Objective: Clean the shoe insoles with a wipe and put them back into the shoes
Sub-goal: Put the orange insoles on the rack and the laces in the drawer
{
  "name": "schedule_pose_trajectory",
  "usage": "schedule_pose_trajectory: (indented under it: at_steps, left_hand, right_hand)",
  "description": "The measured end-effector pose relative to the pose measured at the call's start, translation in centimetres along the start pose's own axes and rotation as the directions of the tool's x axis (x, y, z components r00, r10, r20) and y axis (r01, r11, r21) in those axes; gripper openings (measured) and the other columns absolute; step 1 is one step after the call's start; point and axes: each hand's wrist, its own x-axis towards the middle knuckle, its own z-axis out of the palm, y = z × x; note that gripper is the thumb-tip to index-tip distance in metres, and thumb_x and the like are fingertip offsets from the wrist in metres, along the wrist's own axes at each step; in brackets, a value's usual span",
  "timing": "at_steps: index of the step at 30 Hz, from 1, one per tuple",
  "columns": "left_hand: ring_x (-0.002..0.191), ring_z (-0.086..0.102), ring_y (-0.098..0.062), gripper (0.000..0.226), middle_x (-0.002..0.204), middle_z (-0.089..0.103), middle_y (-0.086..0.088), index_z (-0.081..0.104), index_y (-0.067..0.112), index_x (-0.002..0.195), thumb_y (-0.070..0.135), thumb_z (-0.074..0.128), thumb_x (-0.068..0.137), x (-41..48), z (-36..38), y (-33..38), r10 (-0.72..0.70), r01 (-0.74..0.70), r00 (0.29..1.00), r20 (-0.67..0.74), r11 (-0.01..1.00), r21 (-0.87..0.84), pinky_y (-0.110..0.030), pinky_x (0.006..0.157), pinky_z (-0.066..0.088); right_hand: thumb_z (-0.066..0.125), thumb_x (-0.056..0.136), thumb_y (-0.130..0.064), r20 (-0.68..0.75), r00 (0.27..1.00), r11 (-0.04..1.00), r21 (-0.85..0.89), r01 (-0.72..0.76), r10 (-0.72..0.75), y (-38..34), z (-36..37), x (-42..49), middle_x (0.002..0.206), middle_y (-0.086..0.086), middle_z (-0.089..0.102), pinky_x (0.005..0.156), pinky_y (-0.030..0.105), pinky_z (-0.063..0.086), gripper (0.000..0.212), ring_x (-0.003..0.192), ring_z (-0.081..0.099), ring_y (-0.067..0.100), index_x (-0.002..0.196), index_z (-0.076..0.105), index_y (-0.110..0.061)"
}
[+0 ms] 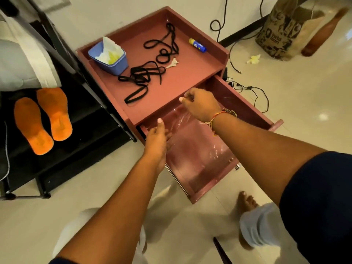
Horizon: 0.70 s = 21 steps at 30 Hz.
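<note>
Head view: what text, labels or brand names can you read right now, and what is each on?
"insta mart": on the brown paper bag, printed tilted; its other print is unreadable.
Blue and yellow tube on the cabinet top: label too small to read.
Nothing else legible.

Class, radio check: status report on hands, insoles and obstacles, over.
Right hand pinches clear plastic over open drawer; left hand beside it, grip unclear. Two orange insoles on black rack, untouched. No shoes in view; laces strewn on cabinet top.
</note>
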Motion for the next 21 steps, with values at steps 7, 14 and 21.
schedule_pose_trajectory:
  at_steps: [7,14,21]
  left_hand:
    - [0.100,0.064,-0.013,0.048,0.113,0.063,-0.002,0.053,0.010,0.130,0.049,0.044,0.103,2.2,1.1,0.8,-0.072,0.069,0.997,-0.016,0.987,-0.147,-0.032,0.087,0.055]
    - [0.093,0.065,-0.014,0.043,0.110,0.065,0.000,0.058,0.017,0.116,0.054,0.043,0.101,3.3,2.2,1.3,-0.134,0.132,0.991,-0.006,0.980,-0.150,-0.045,0.103,0.049]
    - [0.102,0.065,-0.014,0.050,0.115,0.065,-0.002,0.055,0.011,0.131,0.051,0.040,0.104,4.3,3.0,1.3,-0.102,0.095,0.994,-0.032,0.980,-0.174,-0.033,0.089,0.055]
  right_hand:
    - [0.058,0.096,-0.040,-0.045,0.999,0.987,-0.159,-0.002,-0.005,0.7,1.4,9.0,0.140,0.014,0.048,0.105,0.039,0.042,0.052,0.125,0.050,0.035,0.139,0.049,-0.013]
    - [0.056,0.095,-0.044,-0.035,0.996,0.964,-0.257,0.066,-0.078,1.4,2.5,15.0,0.152,0.013,0.036,0.111,0.043,0.039,0.063,0.136,0.041,0.035,0.149,0.037,-0.017]
    - [0.049,0.092,-0.063,-0.075,0.905,0.860,-0.353,0.369,-0.419,0.2,3.8,16.7,0.128,0.007,0.051,0.100,0.039,0.043,0.054,0.118,0.045,0.026,0.126,0.063,-0.024]
